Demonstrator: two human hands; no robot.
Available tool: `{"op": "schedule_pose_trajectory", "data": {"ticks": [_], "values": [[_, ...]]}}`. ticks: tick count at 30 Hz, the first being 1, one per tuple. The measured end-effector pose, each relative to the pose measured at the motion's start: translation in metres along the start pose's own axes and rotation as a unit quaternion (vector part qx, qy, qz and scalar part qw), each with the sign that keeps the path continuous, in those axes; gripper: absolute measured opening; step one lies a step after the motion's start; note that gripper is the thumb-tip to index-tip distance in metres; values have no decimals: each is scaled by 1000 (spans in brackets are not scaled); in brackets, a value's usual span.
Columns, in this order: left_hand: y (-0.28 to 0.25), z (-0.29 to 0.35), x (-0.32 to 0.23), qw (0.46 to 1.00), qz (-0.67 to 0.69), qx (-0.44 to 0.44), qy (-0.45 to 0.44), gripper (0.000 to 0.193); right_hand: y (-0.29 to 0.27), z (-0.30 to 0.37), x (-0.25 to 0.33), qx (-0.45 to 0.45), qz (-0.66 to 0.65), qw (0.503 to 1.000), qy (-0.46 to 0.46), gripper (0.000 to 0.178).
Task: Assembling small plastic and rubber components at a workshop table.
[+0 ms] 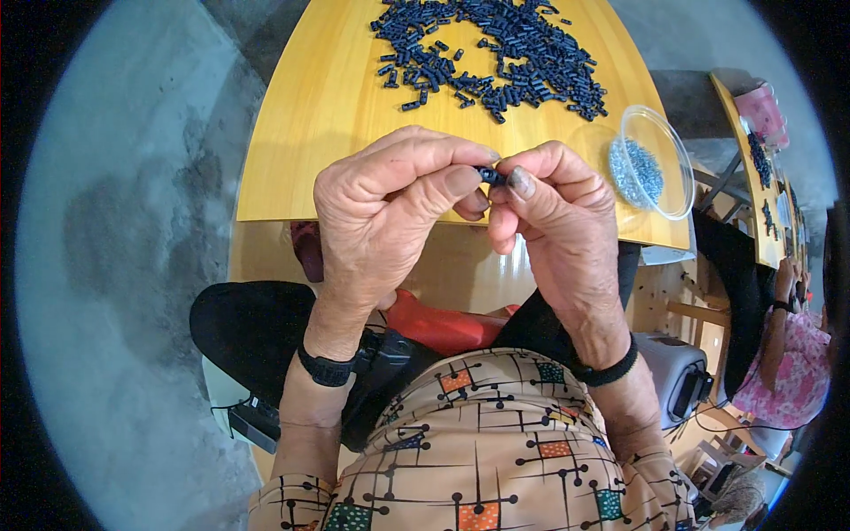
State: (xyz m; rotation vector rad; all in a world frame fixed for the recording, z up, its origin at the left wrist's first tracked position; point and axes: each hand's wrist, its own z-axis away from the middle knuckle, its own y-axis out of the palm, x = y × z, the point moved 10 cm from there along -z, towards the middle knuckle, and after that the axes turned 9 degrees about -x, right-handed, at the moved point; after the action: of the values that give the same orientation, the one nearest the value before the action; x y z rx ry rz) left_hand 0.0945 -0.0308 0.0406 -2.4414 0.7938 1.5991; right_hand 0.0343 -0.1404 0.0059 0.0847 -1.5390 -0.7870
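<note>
A small dark cylindrical plastic part is pinched between my two hands just above the table's near edge. My left hand grips its left end between thumb and forefinger. Thumb and fingers of my right hand close on the other end, covering much of it. Whether the fingertips also hold something smaller is hidden. Beyond my hands, a loose heap of similar dark parts spreads over the far side of the yellow table. Right of my hands, a clear plastic tub contains many tiny shiny silvery-blue pieces.
Below the table edge there is a red object by my legs. A grey case stands at the right. Farther right, a person in a pink patterned top sits at another table bearing dark parts and a pink container.
</note>
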Motion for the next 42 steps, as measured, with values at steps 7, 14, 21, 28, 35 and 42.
{"op": "schedule_pose_trajectory", "data": {"ticks": [7, 14, 21, 28, 35, 42], "values": [[1, -3, -5, 999, -39, 21, 26, 16, 0, 1, -6, 6, -13, 1000, 21, 11], [-4, -2, -12, 997, -63, -19, 27, 17, 3, 2, -14, 21, -56, 996, 63, 13], [3, -1, -34, 981, -148, 10, 128, 16, 2, 4, -16, 18, -80, 993, 88, 13], [6, 0, -30, 977, -149, 17, 150, 14, -2, 6, -16, -19, -38, 997, 57, 13], [3, 0, -8, 989, -107, -8, 97, 18, -8, 4, -30, -30, -135, 983, 122, 13], [-3, 1, 30, 987, 11, -53, -152, 15, -14, 6, -15, -56, -42, 997, 27, 11]]}}
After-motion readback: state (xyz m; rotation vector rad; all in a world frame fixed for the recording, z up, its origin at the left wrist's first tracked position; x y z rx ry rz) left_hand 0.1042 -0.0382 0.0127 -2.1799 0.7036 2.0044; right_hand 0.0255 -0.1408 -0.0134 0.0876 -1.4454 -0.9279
